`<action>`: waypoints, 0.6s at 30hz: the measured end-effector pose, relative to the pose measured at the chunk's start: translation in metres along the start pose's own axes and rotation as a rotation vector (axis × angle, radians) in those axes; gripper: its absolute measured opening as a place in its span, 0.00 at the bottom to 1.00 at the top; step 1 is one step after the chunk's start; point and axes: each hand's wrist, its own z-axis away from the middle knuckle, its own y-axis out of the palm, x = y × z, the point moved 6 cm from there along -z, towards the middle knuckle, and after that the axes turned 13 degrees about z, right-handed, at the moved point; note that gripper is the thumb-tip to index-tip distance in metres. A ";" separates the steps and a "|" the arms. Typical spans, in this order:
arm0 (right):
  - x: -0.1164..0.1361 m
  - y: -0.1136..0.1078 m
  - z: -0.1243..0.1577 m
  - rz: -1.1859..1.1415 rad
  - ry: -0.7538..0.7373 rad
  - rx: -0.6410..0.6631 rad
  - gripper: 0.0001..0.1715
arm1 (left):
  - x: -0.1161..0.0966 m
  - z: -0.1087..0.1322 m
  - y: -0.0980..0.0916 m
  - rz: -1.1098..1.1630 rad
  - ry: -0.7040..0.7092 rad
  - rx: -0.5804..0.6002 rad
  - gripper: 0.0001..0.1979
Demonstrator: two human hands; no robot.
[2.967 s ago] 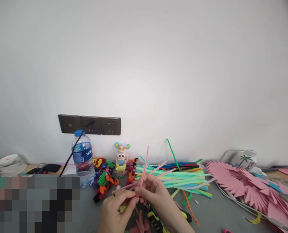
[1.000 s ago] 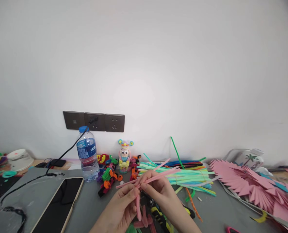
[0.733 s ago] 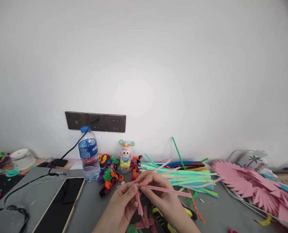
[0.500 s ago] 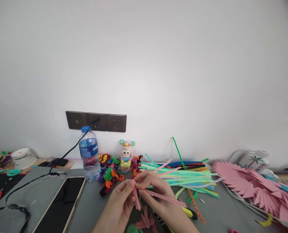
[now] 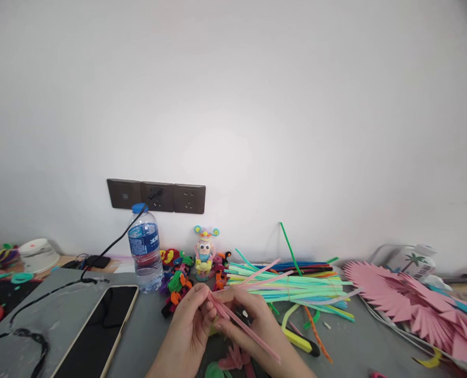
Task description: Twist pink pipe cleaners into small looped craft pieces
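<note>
Pink pipe cleaners [image 5: 253,336] are pinched between both hands at the lower middle of the head view. My left hand [image 5: 188,328] is closed, its thumb and forefinger on their upper end. My right hand [image 5: 253,315] grips the same strands just to the right, and a long end slants down across its fingers toward the wrist. Below the hands lies a bent pink pipe cleaner shape [image 5: 235,358], beside a green coiled piece [image 5: 216,369]. The exact spot where the strands meet is partly hidden by my fingers.
A bundle of mostly pale green pipe cleaners [image 5: 296,289] lies behind my right hand. At left are a phone [image 5: 97,331], a water bottle [image 5: 145,252] and a black cable [image 5: 113,244]. A small figure [image 5: 204,254] stands near the wall; pink folded paper [image 5: 410,299] lies right.
The long pink end has swung from pointing right to slanting down over my right hand. Both hands have shifted slightly left, and the short hanging end no longer shows separately.
</note>
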 end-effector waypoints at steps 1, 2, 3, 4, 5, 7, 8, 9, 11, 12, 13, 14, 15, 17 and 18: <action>-0.002 0.001 -0.001 -0.022 0.018 -0.005 0.10 | 0.000 0.000 0.000 0.008 0.004 0.006 0.14; -0.004 0.000 -0.002 -0.052 0.032 -0.019 0.11 | -0.001 -0.001 0.000 0.014 0.008 0.017 0.14; -0.005 0.000 -0.003 -0.083 0.039 -0.040 0.11 | -0.001 -0.001 0.000 0.012 0.009 0.032 0.14; -0.005 -0.001 -0.004 -0.113 0.039 -0.062 0.12 | -0.001 -0.001 0.000 0.002 0.008 0.053 0.13; -0.005 -0.002 -0.005 -0.145 0.037 -0.087 0.12 | 0.000 -0.002 0.000 -0.017 0.005 0.083 0.12; -0.005 -0.003 -0.006 -0.215 0.036 -0.130 0.12 | 0.000 -0.003 0.001 -0.076 0.005 0.163 0.07; -0.005 -0.003 -0.007 -0.257 0.041 -0.144 0.12 | 0.001 -0.003 0.001 -0.109 0.008 0.203 0.05; -0.005 -0.003 -0.007 -0.305 0.051 -0.148 0.12 | 0.001 -0.004 0.001 -0.142 0.010 0.236 0.07; -0.005 -0.002 -0.007 -0.407 0.073 -0.133 0.12 | 0.003 -0.004 0.002 -0.202 0.009 0.285 0.13; -0.006 -0.001 -0.007 -0.452 0.084 -0.115 0.13 | 0.004 -0.003 0.003 -0.224 0.008 0.302 0.15; -0.006 0.000 -0.007 -0.493 0.097 -0.095 0.14 | 0.005 -0.002 0.004 -0.241 0.009 0.316 0.16; -0.007 0.001 -0.006 -0.528 0.108 -0.078 0.15 | 0.006 -0.001 0.006 -0.257 0.011 0.330 0.16; -0.009 0.001 -0.006 -0.555 0.118 -0.065 0.16 | 0.007 0.000 0.008 -0.274 0.016 0.344 0.17; -0.011 0.002 -0.006 -0.584 0.130 -0.046 0.17 | 0.009 0.003 0.011 -0.315 0.023 0.372 0.17; -0.012 0.002 -0.006 -0.597 0.129 -0.041 0.17 | 0.010 0.004 0.012 -0.339 0.023 0.387 0.16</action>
